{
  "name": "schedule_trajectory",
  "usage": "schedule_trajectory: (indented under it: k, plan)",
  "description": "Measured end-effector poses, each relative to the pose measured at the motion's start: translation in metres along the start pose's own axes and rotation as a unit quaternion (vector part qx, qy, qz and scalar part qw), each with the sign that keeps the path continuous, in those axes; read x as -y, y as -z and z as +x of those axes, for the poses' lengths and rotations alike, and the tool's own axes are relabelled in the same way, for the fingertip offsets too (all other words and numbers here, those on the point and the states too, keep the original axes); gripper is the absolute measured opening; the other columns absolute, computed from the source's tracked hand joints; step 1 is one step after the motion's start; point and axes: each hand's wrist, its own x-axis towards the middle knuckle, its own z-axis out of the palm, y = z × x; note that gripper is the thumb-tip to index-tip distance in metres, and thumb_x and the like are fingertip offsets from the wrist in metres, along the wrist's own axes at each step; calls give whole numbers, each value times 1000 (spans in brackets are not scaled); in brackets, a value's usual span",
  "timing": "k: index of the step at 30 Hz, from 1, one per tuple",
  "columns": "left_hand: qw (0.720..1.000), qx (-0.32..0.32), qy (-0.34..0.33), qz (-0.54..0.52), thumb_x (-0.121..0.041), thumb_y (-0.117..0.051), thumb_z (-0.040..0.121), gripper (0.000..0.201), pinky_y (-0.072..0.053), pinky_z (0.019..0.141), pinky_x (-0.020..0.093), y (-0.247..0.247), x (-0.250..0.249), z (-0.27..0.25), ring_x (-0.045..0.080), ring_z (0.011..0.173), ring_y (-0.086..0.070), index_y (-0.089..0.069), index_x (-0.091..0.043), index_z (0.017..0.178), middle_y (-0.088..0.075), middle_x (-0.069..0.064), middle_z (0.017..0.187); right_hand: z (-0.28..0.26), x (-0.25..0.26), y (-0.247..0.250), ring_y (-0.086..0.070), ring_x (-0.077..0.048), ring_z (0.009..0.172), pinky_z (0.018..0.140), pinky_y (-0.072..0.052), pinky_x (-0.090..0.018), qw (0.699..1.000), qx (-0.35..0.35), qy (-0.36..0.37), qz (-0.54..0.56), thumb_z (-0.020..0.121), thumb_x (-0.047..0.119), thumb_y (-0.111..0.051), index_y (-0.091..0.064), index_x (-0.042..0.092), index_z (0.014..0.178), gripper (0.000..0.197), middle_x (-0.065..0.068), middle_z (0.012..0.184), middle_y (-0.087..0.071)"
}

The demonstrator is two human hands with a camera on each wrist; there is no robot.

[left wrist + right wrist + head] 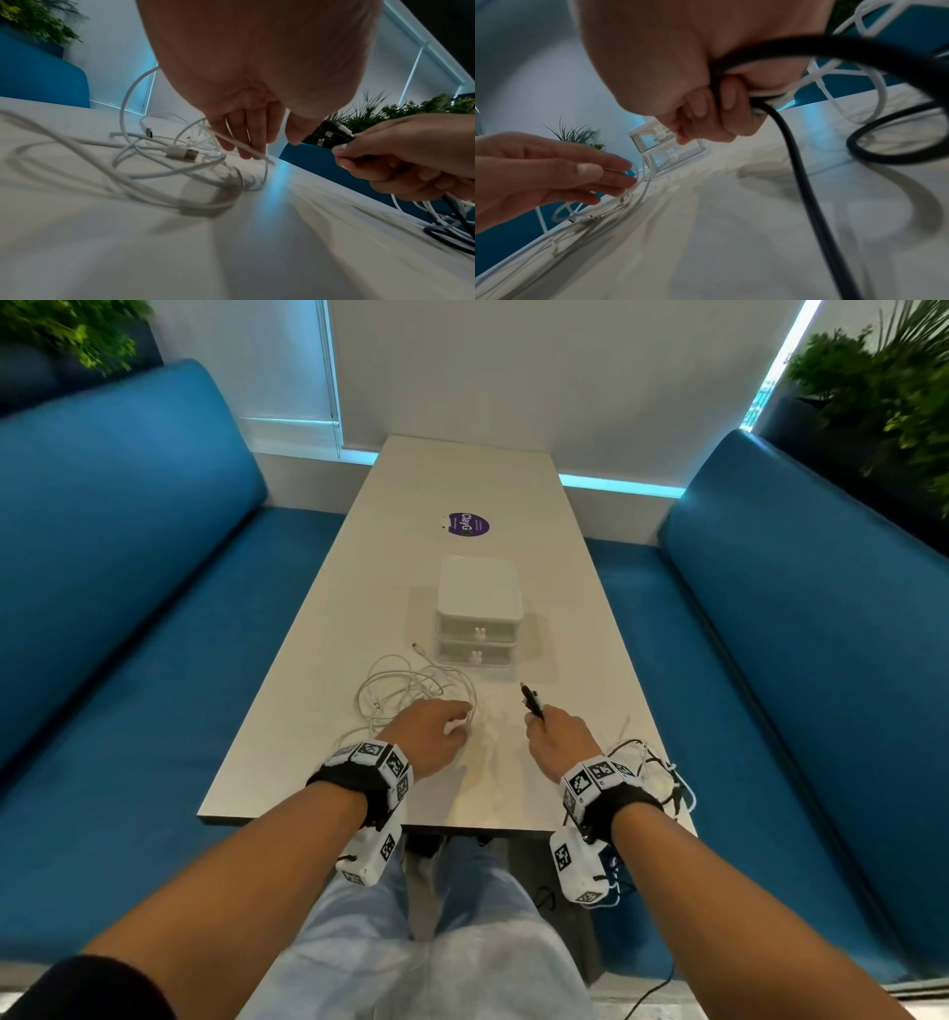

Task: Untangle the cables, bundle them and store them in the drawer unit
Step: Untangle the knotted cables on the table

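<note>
— What stands on the table (pixel 318 629)?

— A white drawer unit (pixel 479 613), two clear drawers stacked, both pushed in; I cannot tell what is inside. Just in front of it lies a loose tangle of white cables (pixel 411 690).

— And the hands?

— The left hand (pixel 431 734) reaches into that tangle, fingers (pixel 246 130) nearly straight, one white strand lying across them. The right hand (pixel 557 737) is clenched round a bunch of black cable ends (pixel 531 701).

— Anything only the wrist cameras show?

— The left wrist view shows a USB plug (pixel 181 153) in the tangle. The right wrist view shows black and white cable (pixel 793 154) trailing from the fist, and rabbit-shaped drawer knobs (pixel 672 155).
</note>
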Motion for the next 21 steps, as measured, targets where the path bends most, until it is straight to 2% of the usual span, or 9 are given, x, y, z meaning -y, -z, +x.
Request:
schedule_trajectory:
  k: [4, 7, 9, 12, 14, 16, 19, 21]
  plan:
    - [996, -70, 17, 52, -20, -46, 95, 28, -52, 87, 39, 15, 13, 3, 24, 98, -64, -66, -22, 114, -71, 2, 105, -1, 0, -1, -60, -32, 88, 71, -44, -35, 1000, 7, -3, 3, 103, 37, -34, -58, 9, 110, 38, -15, 104, -65]
    - [992, -89, 46, 73, -22, -48, 93, 26, -51, 87, 38, 23, 23, 1, 22, 95, -63, -67, -25, 110, -70, -2, 102, -1, -1, -1, -61, -32, 85, 69, -44, -34, 1000, 12, -6, 9, 102, 37, -36, -59, 9, 106, 36, -14, 99, -65]
    - [994, -72, 42, 72, -31, -53, 92, 25, -50, 88, 37, 25, 25, -1, 18, 92, -62, -68, -26, 112, -68, -6, 99, -1, -1, -1, -61, -32, 85, 68, -43, -33, 1000, 13, -8, 12, 102, 36, -37, -59, 9, 105, 35, -13, 98, -66]
    - [997, -4, 2, 73, -47, -60, 88, 32, -47, 86, 35, 24, 23, -7, 14, 88, -56, -67, -33, 116, -60, -8, 94, 0, 1, -2, -60, -31, 82, 67, -42, -33, 1000, 14, -10, 16, 101, 36, -38, -60, 9, 105, 35, -12, 97, -65]
    - [993, 37, -16, 108, -49, -62, 86, 35, -44, 87, 36, 19, 20, -8, 15, 90, -54, -67, -36, 118, -59, -7, 95, 0, 1, -4, -60, -29, 81, 67, -43, -33, 1000, 15, -12, 14, 101, 36, -38, -60, 9, 106, 35, -11, 96, -65]
    - [986, 66, -23, 149, -45, -62, 85, 31, -40, 87, 35, 13, 17, -8, 16, 93, -52, -68, -38, 115, -57, -8, 94, 0, -1, -5, -61, -30, 81, 67, -45, -33, 1000, 18, -15, 11, 101, 36, -38, -60, 9, 107, 35, -12, 96, -66]
    - [976, 92, -17, 195, -29, -60, 85, 27, -33, 86, 32, 9, 14, -6, 19, 98, -53, -68, -36, 110, -55, -9, 91, -1, -4, -5, -62, -30, 84, 68, -46, -33, 999, 25, -24, 3, 102, 36, -37, -59, 9, 113, 37, -13, 101, -65]
    - [968, 83, -12, 236, -26, -61, 81, 18, -30, 89, 33, 12, 12, -6, 19, 98, -52, -70, -30, 96, -58, -8, 92, -2, -6, -5, -62, -30, 87, 70, -46, -33, 999, 31, -30, -5, 102, 36, -37, -58, 9, 116, 38, -14, 105, -65]
